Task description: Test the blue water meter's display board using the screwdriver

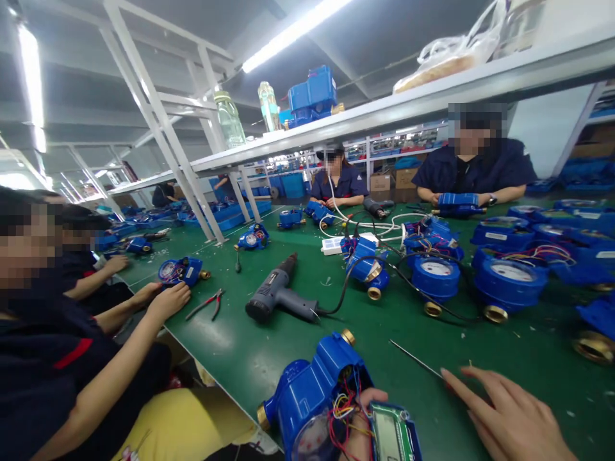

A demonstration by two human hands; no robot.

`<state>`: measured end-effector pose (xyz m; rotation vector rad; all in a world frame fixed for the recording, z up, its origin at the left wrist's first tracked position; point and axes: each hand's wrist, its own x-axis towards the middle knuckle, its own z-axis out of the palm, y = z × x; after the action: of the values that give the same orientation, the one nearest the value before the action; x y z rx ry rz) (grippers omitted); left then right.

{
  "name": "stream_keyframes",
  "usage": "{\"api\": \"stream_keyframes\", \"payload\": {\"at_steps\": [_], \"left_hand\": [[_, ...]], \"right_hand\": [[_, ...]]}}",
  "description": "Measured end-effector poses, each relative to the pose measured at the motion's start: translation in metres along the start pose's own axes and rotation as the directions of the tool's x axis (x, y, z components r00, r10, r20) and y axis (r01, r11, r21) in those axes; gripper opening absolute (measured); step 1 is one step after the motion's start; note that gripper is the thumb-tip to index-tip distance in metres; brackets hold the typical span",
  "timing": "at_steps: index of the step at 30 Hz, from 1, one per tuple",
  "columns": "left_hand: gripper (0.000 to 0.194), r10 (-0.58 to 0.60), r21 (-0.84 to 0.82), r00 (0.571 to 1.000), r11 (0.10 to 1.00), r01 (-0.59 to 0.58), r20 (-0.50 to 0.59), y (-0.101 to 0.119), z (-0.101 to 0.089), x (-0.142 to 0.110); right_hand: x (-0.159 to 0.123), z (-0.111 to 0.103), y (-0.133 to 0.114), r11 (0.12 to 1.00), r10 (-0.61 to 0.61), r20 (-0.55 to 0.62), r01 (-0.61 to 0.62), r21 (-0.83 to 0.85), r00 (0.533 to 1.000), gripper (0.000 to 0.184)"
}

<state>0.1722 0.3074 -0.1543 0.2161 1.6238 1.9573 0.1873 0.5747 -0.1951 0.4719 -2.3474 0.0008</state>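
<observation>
Water meter (305, 397) at six o'clock on table (225, 339); left hand (358, 440) curled around display (390, 435), right hand (516, 410) loosely spread, fingertip-close to metal rod (417, 358) at four o'clock; possible wire (342, 410) breakage from tugging display.

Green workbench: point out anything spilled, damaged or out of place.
Nothing looks spilled or plainly damaged. The nearest blue meter looks untidy, though: its colored wires bulge out in a tangle beside the display board. Small pale scraps also litter the green workbench.
</observation>
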Motion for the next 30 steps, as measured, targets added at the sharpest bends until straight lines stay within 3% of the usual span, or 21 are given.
{"api": "stream_keyframes", "payload": {"at_steps": [2,5,9,15,21,30], "left_hand": [[0.077,-0.032,-0.017,0.999,0.999,0.032,0.0,-0.002,0.005,-0.005],[0.1,-0.002,0.026,0.999,1.0,0.003,-0.034,-0.002,0.015,-0.013],[0.09,0.13,0.162,0.986,0.98,-0.113,-0.101,0.003,0.019,-0.013],[0.084,0.202,0.287,0.976,0.943,-0.17,-0.084,0.002,0.016,-0.004],[0.082,0.3,0.495,0.951,0.839,-0.227,-0.073,0.0,0.011,-0.001],[0.085,0.285,0.53,0.955,0.824,-0.198,-0.086,-0.003,0.009,-0.002]], "right_hand": [[0.002,-0.014,-0.008,1.0,-0.001,0.038,0.0,0.029,0.999,0.036],[0.002,-0.035,-0.02,0.956,0.051,0.154,-0.093,0.28,0.987,0.029],[0.007,-0.045,-0.032,0.855,0.07,0.245,-0.184,0.485,0.967,0.023],[0.011,-0.046,-0.034,0.809,0.059,0.292,-0.217,0.547,0.955,0.022],[0.011,-0.045,-0.036,0.796,0.038,0.289,-0.204,0.57,0.956,0.021],[0.009,-0.043,-0.035,0.792,0.031,0.333,-0.227,0.568,0.943,0.024]]}}
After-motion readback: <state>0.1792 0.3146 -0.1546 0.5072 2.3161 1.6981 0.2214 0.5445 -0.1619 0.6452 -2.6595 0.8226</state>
